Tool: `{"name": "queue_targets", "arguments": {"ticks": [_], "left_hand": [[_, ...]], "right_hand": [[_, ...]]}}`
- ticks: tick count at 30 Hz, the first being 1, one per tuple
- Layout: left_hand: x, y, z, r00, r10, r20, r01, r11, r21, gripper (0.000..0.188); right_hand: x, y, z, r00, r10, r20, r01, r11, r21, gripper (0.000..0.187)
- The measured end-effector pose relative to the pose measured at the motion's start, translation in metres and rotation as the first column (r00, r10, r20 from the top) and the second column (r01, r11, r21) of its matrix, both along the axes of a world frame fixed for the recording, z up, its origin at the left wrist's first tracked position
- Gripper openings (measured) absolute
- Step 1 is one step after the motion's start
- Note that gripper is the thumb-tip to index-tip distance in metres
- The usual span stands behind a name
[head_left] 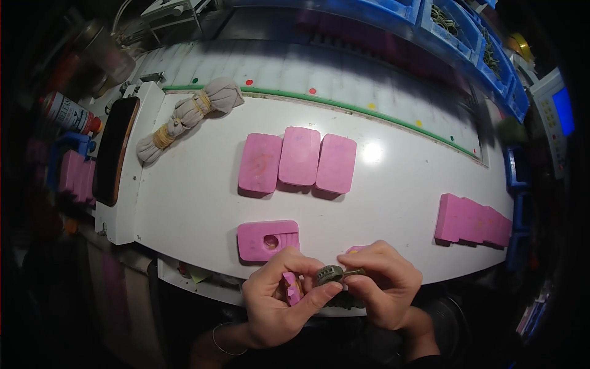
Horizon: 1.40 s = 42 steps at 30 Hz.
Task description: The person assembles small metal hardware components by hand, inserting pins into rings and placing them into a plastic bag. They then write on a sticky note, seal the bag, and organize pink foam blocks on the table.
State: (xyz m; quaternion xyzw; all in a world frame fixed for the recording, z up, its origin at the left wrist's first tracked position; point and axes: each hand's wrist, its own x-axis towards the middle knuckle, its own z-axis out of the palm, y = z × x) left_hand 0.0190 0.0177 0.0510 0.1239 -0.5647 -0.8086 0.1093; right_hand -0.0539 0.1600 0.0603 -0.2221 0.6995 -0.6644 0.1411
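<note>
My left hand point(279, 301) pinches a small dark green ring-shaped piece point(329, 275) between thumb and forefinger. Against the palm of that hand sits a small pink mold piece point(292, 289). My right hand point(387, 286) has its thumb and forefinger closed on the thin stem point(354, 272) sticking out of the green piece. Just beyond my left hand lies a pink mold half point(251, 245) with a round hollow and ridges. Another pink piece point(356, 249) shows partly behind my right fingers. Something dark green, mostly covered by my hands, lies below them.
Three pink mold blocks point(299, 157) stand side by side mid-table. More pink blocks point(470, 221) lie in a row at right. A tied grey cloth bundle point(190, 117), a phone point(117, 150) and a spray can point(69, 114) are at left. Blue bins point(452, 40) line the far right.
</note>
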Motion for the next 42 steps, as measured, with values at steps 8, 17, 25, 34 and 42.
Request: {"name": "queue_targets", "arguments": {"ticks": [8,17,25,34,42], "left_hand": [[-0.007,0.000,0.011,0.995,-0.084,0.044,0.073,0.972,0.224,0.012],[-0.003,-0.005,-0.003,0.975,-0.197,0.098,0.210,0.968,-0.139,0.011],[-0.010,-0.004,-0.003,0.987,-0.054,-0.152,-0.019,0.896,-0.443,0.026],[-0.012,-0.003,0.001,0.961,-0.063,-0.270,-0.143,0.723,-0.676,0.032],[-0.009,-0.008,0.003,0.937,-0.155,-0.312,-0.159,0.607,-0.778,0.043]], "right_hand": [[-0.001,0.005,0.003,0.798,0.143,-0.586,-0.011,0.975,0.223,0.034],[-0.001,0.015,0.006,0.946,0.239,-0.216,-0.189,0.955,0.229,0.015],[-0.010,0.034,0.019,0.874,0.472,0.118,-0.463,0.733,0.498,0.013],[-0.006,0.033,0.012,0.951,0.255,-0.175,-0.147,0.871,0.469,0.012],[0.005,0.024,0.022,0.925,-0.006,-0.379,0.114,0.958,0.264,0.031]]}}
